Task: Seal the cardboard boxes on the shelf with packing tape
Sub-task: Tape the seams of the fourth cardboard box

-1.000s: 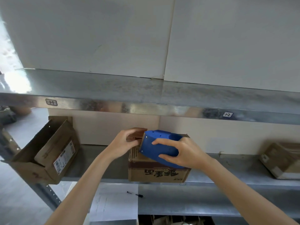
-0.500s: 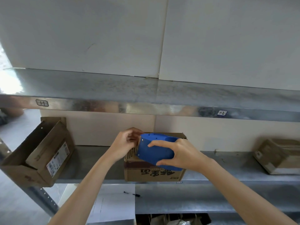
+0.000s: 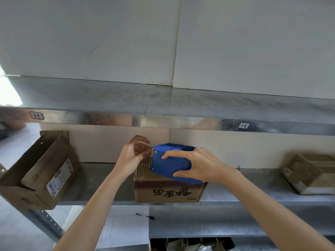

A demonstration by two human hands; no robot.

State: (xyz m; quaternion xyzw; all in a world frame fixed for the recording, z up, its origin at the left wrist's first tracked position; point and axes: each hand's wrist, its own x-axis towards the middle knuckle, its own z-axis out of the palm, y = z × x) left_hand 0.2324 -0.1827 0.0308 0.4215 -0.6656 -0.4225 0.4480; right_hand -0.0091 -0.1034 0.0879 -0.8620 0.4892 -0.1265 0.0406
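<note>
The dispenser (image 3: 170, 163) is gripped in the right hand (image 3: 201, 168), the box (image 3: 168, 192) beneath. The left hand's (image 3: 131, 157) hold cannot be told; tape should be drawn taut.

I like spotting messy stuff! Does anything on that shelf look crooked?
The open cardboard box at the left end of the shelf lies tipped on its side and seems to stick out past the edge.

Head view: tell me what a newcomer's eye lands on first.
The blue dispenser stands out most, gripped by the right hand on top of the middle box on the shelf, with the left hand at its front end. An open box lies tipped at the shelf's left end, and a third box sits at far right.
</note>
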